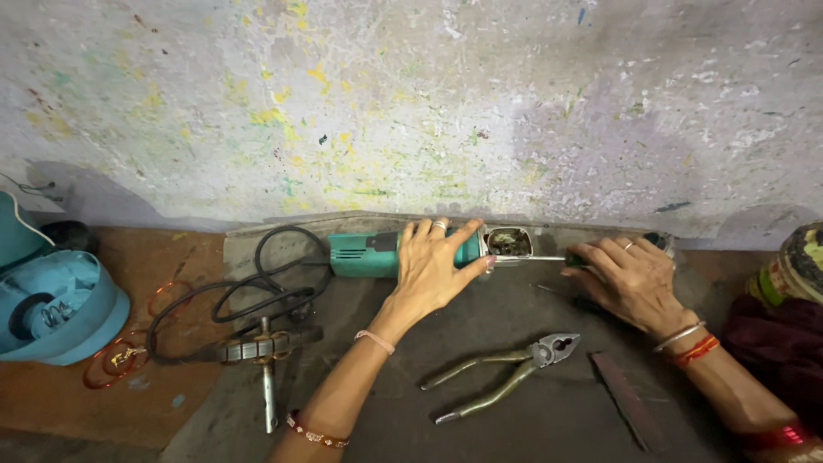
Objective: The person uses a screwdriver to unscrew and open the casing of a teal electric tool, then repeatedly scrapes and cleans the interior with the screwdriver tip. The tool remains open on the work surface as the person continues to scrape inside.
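Left hand (433, 266) fingers grip the green grinder (377, 253) at the floor's far edge; right hand (630, 279) fingers clasp a screwdriver (536, 258) poked into it.

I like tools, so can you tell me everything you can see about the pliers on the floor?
The pliers look like bare grey metal, dull and worn, with no coloured grips. Two long thin handles spread apart toward the lower left, and the short toothed head points up to the right, its tips slightly parted. They lie flat on the dark mat, between the person's two forearms. Nothing touches them except the mat; both hands are farther up, at the green power tool.
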